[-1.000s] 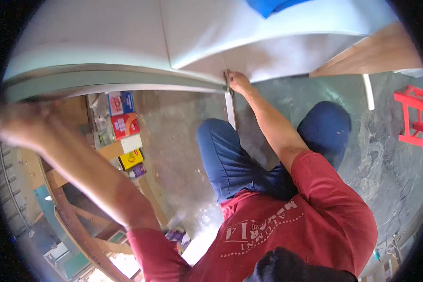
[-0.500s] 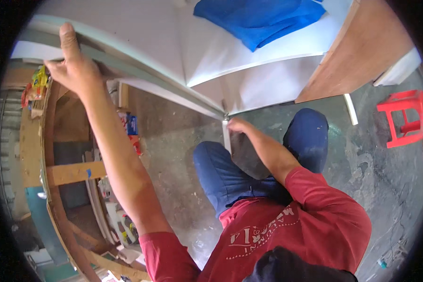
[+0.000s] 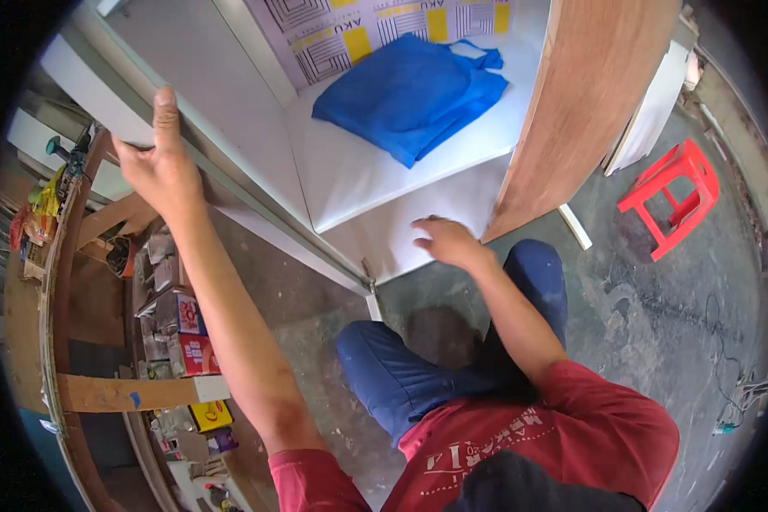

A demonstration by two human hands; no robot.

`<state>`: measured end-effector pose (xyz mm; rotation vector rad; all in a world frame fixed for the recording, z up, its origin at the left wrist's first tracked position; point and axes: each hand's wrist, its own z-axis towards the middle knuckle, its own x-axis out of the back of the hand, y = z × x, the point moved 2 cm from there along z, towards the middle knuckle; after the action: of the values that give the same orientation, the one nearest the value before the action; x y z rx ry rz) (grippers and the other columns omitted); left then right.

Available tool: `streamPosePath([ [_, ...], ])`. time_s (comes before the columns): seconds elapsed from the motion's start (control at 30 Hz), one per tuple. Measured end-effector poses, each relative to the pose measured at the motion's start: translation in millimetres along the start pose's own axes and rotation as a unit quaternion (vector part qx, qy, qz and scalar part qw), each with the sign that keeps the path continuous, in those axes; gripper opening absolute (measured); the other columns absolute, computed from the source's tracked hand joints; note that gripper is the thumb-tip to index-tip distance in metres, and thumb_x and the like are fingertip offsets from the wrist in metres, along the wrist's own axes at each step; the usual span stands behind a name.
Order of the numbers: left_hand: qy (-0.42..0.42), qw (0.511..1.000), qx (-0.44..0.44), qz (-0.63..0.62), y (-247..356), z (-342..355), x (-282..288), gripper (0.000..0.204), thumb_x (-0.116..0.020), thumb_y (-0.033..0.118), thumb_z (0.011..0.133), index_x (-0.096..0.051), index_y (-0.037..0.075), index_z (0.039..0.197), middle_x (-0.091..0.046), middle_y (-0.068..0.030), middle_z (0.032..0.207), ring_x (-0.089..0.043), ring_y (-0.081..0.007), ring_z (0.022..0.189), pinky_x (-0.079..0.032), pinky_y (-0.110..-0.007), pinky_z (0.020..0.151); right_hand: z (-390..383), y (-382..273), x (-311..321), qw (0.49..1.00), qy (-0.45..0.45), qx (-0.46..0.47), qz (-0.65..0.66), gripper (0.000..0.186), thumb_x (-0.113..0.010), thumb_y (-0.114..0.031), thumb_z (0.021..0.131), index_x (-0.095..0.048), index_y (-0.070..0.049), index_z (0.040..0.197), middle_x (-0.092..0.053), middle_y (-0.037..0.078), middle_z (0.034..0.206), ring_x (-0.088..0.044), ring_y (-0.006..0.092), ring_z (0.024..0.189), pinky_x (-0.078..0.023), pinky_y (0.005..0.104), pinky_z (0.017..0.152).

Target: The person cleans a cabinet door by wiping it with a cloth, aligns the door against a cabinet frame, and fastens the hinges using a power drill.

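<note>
A white cabinet (image 3: 414,193) stands before me, with its door (image 3: 256,198) swung out on the left. My left hand (image 3: 166,166) grips the door's edge, thumb up on the near face and the other fingers partly hidden behind it. At the door's lower corner sits a small metal fitting (image 3: 368,271). My right hand (image 3: 454,242) hovers in front of the cabinet's lower white panel (image 3: 384,239), fingers loosely apart and holding nothing. Inside, a crumpled blue cloth bag (image 3: 414,94) lies on the shelf.
The cabinet's brown wooden side (image 3: 572,111) rises on the right. Beyond it stands a red plastic stool (image 3: 678,196); a white strip (image 3: 575,227) lies on the concrete floor. To the left is a wooden rack (image 3: 136,393) with several packages. Thin cables (image 3: 725,358) lie far right.
My right hand has let go of the door's lower corner and moved right. My left hand still grips the door edge. The view has shifted, so more of the cabinet's inside shows.
</note>
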<state>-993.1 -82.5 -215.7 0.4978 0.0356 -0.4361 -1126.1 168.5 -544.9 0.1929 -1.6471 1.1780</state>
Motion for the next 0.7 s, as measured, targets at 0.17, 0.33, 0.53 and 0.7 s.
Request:
streamPosePath([
  [0.17,-0.006,1.000,-0.010,-0.012,4.7,4.1,-8.2,0.043,-0.075,0.023,0.089,-0.060,-0.007,0.115,-0.067,-0.0122,0.103,-0.062,-0.0170,0.093,-0.048,-0.029,0.085,-96.4,9.6,102.4,0.984,0.148,-0.059,-0.078,0.037,-0.065,-0.025,0.089,-0.062,-0.008,0.121,-0.064,0.018,0.114,-0.061,0.0380,0.107,-0.048,0.0457,0.093],
  [0.33,-0.002,1.000,0.015,-0.007,8.6,1.3,-4.5,0.039,-0.074,0.022,0.090,-0.061,-0.006,0.114,-0.067,-0.0116,0.101,-0.062,-0.0167,0.089,-0.049,-0.028,0.083,-138.6,13.8,104.4,0.977,0.163,-0.084,-0.106,0.047,-0.073,-0.026,0.083,-0.060,-0.006,0.123,-0.062,0.019,0.118,-0.057,0.0412,0.112,-0.047,0.0458,0.095],
  [0.53,-0.010,0.999,0.002,-0.033,3.9,-2.2,-6.6,0.043,-0.073,0.026,0.091,-0.060,-0.007,0.116,-0.067,-0.0114,0.102,-0.061,-0.0175,0.091,-0.048,-0.029,0.084,-49.2,-18.1,222.2,0.828,0.557,0.061,0.028,0.085,-0.077,-0.029,0.082,-0.031,0.002,0.147,-0.034,0.029,0.148,-0.035,0.0401,0.139,-0.033,0.0454,0.111],
  [0.7,-0.030,0.999,0.017,-0.026,8.3,-0.7,-5.3,0.047,-0.073,0.030,0.091,-0.058,-0.006,0.117,-0.067,-0.0111,0.101,-0.061,-0.0173,0.090,-0.047,-0.028,0.084,-2.0,-33.0,276.7,0.766,0.626,-0.051,-0.139,0.100,-0.077,-0.013,0.076,-0.014,-0.003,0.153,-0.014,0.030,0.156,-0.018,0.0517,0.142,-0.024,0.0546,0.115],
])
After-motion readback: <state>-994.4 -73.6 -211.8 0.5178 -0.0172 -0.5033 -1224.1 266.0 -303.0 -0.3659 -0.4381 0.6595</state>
